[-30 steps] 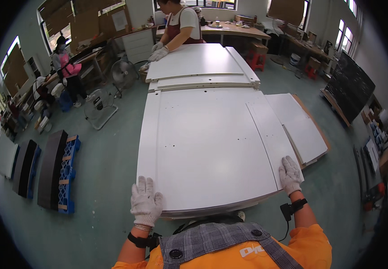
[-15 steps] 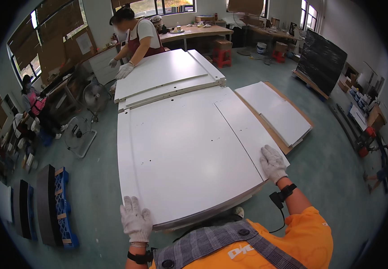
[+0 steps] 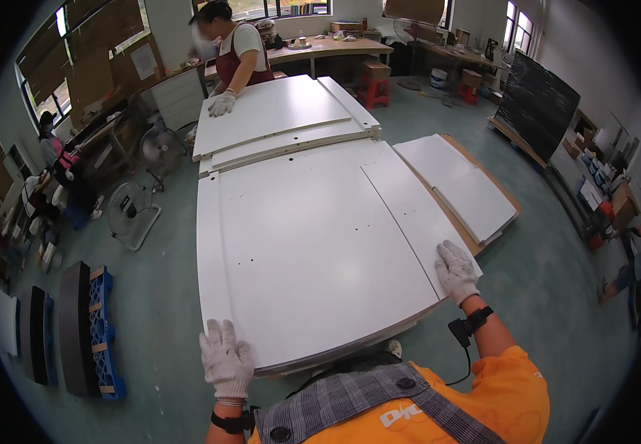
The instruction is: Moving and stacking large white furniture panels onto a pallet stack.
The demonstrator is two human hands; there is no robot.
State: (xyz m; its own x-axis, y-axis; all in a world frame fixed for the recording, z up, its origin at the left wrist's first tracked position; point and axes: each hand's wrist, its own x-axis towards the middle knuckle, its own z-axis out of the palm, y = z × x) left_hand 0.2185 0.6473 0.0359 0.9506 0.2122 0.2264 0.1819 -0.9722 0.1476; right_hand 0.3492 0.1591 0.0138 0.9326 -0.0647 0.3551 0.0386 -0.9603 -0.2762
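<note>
Both gloved hands clamp the near corners of the big white panel (image 3: 313,251) filling the frame's centre, left hand (image 3: 226,360) lower left, right hand (image 3: 457,271) at right; an uneven grip could let it slide off the stack.

Ahead of me a co-worker in a red apron (image 3: 239,55) leans over a second stack of white panels (image 3: 280,111). To my right, more white boards (image 3: 468,189) lie on the floor. Two floor fans (image 3: 132,211) stand to my left, near a blue pallet (image 3: 102,333).
</note>
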